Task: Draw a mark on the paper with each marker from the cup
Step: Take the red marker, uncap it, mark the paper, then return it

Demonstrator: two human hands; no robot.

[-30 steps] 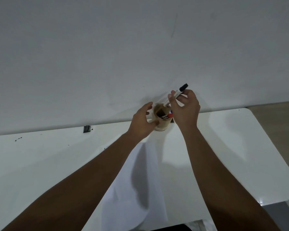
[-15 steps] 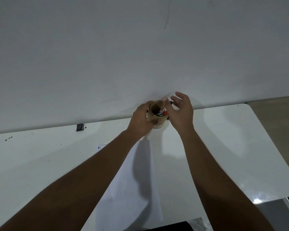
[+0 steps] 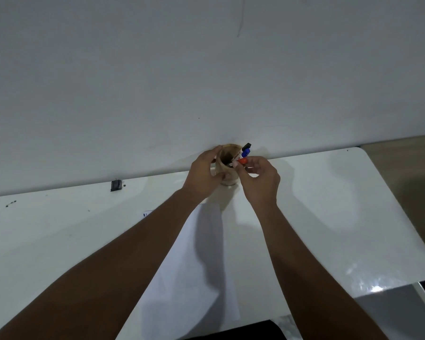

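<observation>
A brown cup (image 3: 227, 154) stands at the table's far edge against the wall. My left hand (image 3: 203, 171) wraps around its left side. Three markers lean out over its right rim: one with a black cap (image 3: 247, 145), one with a blue cap (image 3: 246, 151) and one with a red cap (image 3: 243, 160). My right hand (image 3: 260, 179) pinches the red-capped marker between thumb and fingers at the rim. A white sheet of paper (image 3: 194, 273) lies on the table between my forearms; a small blue mark shows near its far left corner (image 3: 145, 214).
The white table (image 3: 329, 217) has a rounded right end, with wooden floor (image 3: 415, 168) beyond it. A small black object (image 3: 116, 185) sits at the wall edge to the left. The grey wall (image 3: 206, 69) rises directly behind the cup.
My right hand has put the black-capped marker back in the cup and has closed on the red-capped one. My left hand has stayed on the cup.
</observation>
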